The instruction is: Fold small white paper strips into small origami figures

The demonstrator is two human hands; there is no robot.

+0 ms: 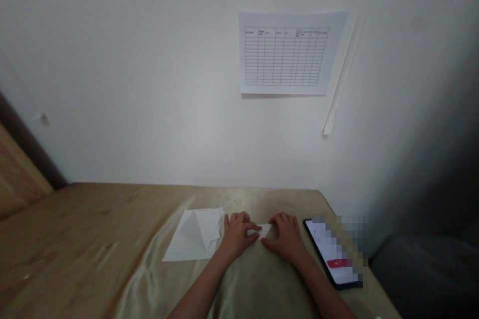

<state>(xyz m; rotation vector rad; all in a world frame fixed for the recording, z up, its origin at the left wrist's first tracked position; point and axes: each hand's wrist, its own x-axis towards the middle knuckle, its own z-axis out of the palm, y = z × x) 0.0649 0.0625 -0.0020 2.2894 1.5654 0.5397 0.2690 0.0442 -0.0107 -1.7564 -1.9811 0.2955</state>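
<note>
A small piece of folded white paper [265,230] lies on the tan covered surface between my two hands. My left hand [238,232] pinches its left side, thumb and index finger close together. On the opposite side, my right hand [285,233] holds the paper's edge between thumb and fingers. The fingers partly hide the paper, so its full shape cannot be made out. Just left of my left hand sit several larger white sheets [179,249], creased, with a torn-looking right edge.
A smartphone [329,254] with a lit, partly blurred screen lies right of my right arm. The tan cover [93,239] has wrinkles at left. Behind it rises a white wall [130,84] bearing a printed table sheet [286,57]. A dark object [426,274] stands beyond the right edge.
</note>
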